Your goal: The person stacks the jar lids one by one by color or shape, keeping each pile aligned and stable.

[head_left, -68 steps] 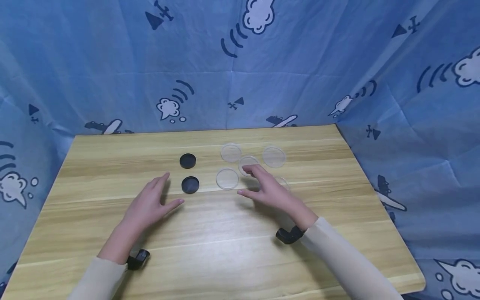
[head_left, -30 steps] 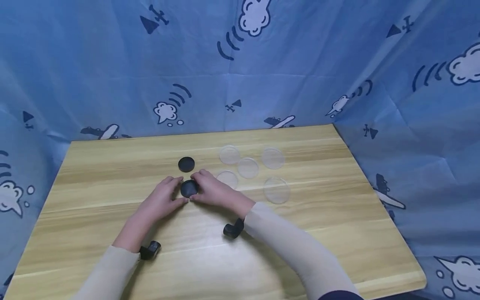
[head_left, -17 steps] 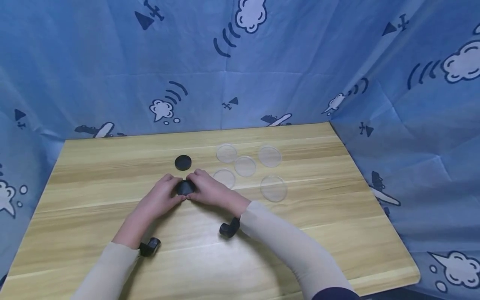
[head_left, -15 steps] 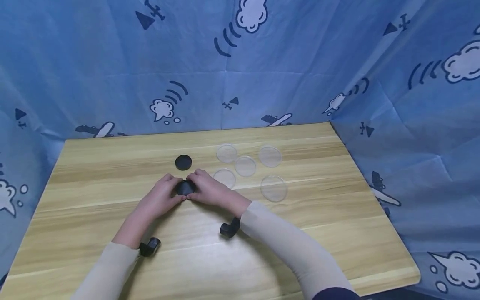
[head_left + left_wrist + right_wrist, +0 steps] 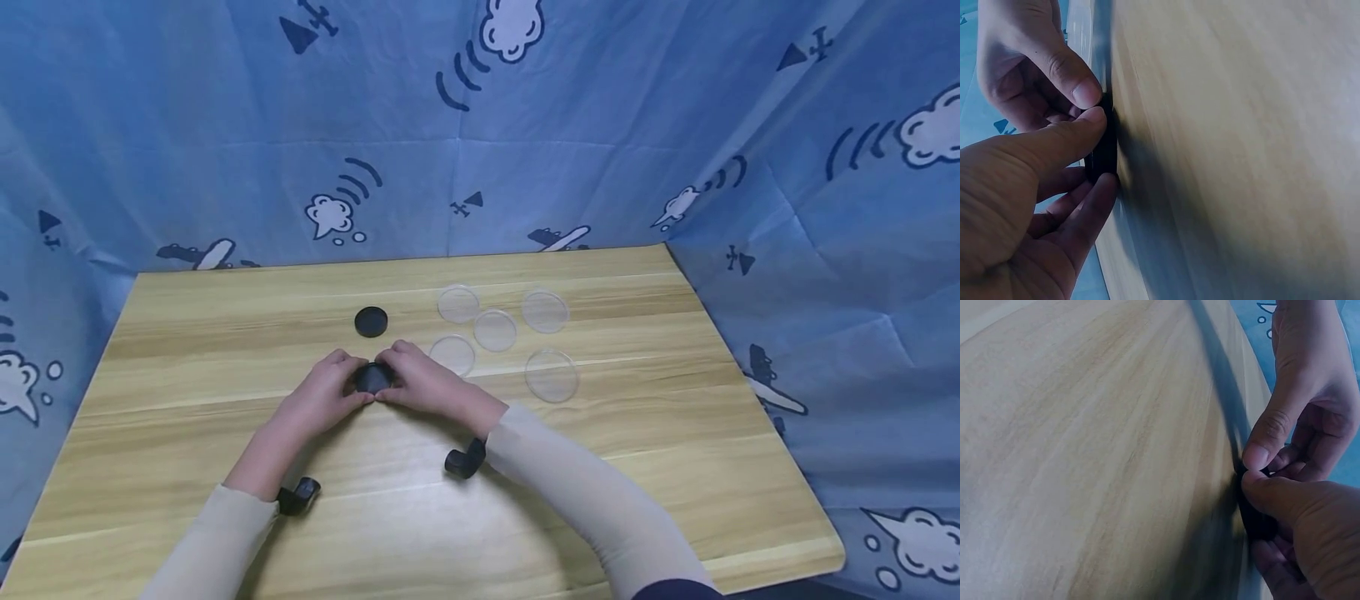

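Note:
Between my two hands sits a shallow round black disc (image 5: 373, 378), low over the tabletop, its edges partly covered by fingers. From the left, my left hand (image 5: 321, 396) pinches its rim between thumb and fingers. My right hand (image 5: 427, 381) pinches the opposite side in the same way. The thumbs nearly meet at the near edge. In the left wrist view the black disc (image 5: 1107, 147) appears edge-on as a dark strip, close to the wood. The right wrist view has the disc (image 5: 1257, 515) mostly hidden by fingers. A second black disc (image 5: 371, 322) lies just beyond the hands.
Several clear round discs lie right of the hands, among them a middle disc (image 5: 495, 331) and a near-right one (image 5: 551, 376). One clear disc (image 5: 452, 356) is close behind the right hand. The wooden table (image 5: 675, 467) meets a blue patterned curtain (image 5: 420, 100) at the back.
Earlier, my hands were apart, the right one over the clear discs. Both came in to the nearer black disc and took hold of its sides. Over the last half second they barely moved.

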A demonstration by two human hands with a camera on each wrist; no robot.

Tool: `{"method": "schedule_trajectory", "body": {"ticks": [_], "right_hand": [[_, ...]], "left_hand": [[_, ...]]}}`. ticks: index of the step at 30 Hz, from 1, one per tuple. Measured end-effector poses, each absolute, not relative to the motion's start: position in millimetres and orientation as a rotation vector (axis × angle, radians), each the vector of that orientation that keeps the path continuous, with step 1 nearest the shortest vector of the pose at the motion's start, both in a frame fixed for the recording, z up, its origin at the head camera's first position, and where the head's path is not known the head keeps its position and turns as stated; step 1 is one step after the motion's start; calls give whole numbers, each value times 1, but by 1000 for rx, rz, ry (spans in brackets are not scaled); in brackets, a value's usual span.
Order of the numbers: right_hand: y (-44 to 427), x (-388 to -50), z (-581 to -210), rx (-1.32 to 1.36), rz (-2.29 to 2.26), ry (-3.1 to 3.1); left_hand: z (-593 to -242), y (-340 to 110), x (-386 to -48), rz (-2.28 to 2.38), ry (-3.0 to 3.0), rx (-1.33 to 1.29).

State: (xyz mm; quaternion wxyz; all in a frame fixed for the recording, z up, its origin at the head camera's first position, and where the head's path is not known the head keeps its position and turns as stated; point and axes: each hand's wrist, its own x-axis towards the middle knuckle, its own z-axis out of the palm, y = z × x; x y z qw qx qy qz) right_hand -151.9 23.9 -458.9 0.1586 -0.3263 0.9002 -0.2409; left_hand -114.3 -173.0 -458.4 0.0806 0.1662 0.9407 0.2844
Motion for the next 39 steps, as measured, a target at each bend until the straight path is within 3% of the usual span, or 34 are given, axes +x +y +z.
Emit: {"method": "schedule_trajectory", "body": {"ticks": [16,27,39], "right_hand": [[25,-152,-461,-939,-704,2571],[22,-153,-462,-950,-722,2576],[28,-153,-467,-921,-779,2578]], "left_hand": [[-454,-180,-123,903,2777,459],[-448,-197,-156,1048,2779,273],[-456,-188,-189,1027,2799,307]]}}
